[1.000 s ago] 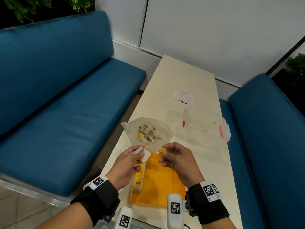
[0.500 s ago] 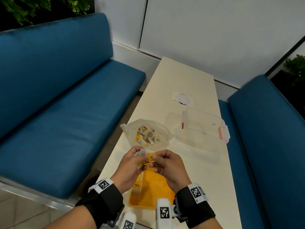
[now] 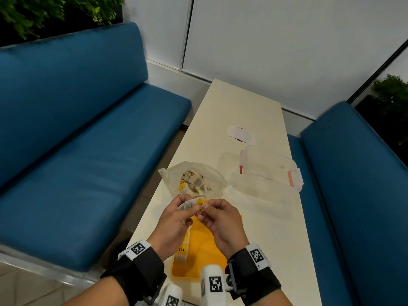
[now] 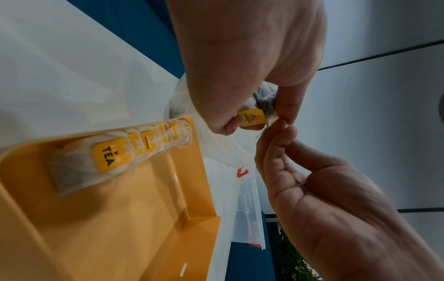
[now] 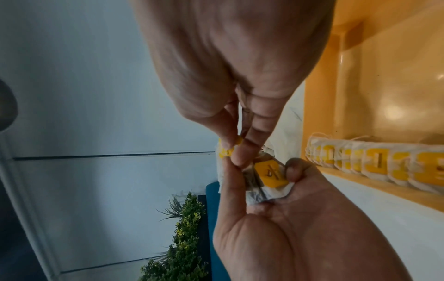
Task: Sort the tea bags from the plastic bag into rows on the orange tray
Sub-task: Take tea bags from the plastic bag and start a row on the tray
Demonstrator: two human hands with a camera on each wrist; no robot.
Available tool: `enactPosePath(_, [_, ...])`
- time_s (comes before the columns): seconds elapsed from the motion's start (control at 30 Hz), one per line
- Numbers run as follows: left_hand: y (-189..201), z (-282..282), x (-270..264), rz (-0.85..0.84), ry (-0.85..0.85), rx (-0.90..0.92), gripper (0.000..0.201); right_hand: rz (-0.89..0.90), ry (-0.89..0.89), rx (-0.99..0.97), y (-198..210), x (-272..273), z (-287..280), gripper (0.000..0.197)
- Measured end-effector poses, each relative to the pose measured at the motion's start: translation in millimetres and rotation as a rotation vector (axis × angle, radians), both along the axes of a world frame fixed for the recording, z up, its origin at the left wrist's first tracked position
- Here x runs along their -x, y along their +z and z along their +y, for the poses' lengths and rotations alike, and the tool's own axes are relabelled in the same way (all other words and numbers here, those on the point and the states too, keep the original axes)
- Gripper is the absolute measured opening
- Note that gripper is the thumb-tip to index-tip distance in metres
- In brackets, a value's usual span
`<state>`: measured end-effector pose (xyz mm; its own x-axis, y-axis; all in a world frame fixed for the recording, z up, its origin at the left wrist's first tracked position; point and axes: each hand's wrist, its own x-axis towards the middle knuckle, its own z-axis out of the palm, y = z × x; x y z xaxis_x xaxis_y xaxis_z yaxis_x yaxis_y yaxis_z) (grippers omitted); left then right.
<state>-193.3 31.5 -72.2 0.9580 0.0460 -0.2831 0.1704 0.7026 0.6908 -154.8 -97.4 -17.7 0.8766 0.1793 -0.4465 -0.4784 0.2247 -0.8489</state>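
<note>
A: From the head view, what do the hands have?
B: The left hand (image 3: 174,219) and right hand (image 3: 220,219) meet above the far end of the orange tray (image 3: 205,250). The left curls round a tea bag (image 3: 187,204); the right pinches at its yellow tag (image 3: 200,202). Just beyond lies the plastic bag (image 3: 194,180), open on the table (image 3: 242,111) with more bags inside, and a clear lidded box (image 3: 269,168) to its right.

A: And the left wrist camera?
B: The left fingers (image 4: 283,102) and thumb close on the bag, the tag (image 4: 251,117) showing between them. The right fingertips (image 4: 276,131) touch just beside the tag. Below, a row of tea bags (image 4: 115,155) lies along one edge of the tray.

A: The right wrist camera?
B: The right thumb and fingers (image 5: 242,150) pinch tight on something small and yellow at the bag's edge; what exactly, one cannot tell. The left hand cradles the bag, its thumb (image 5: 291,169) on the tag. The row sits in the tray behind.
</note>
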Motion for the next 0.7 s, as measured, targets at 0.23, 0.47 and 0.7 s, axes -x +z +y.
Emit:
enactPosePath(0.23, [14, 21, -1, 0.022, -0.054, -0.117, 0.037, -0.284, 0.112, 0.272, 8, -6, -12, 0.011])
enactPosePath(0.47, [24, 30, -3, -0.043, -0.226, -0.537, 0.025, -0.462, 0.251, 0.479, 18, -13, -18, 0.016])
enactPosePath(0.7, [24, 28, -4, -0.131, -0.149, -0.602, 0.027, -0.421, 0.234, 0.478, 10, -12, -12, 0.013])
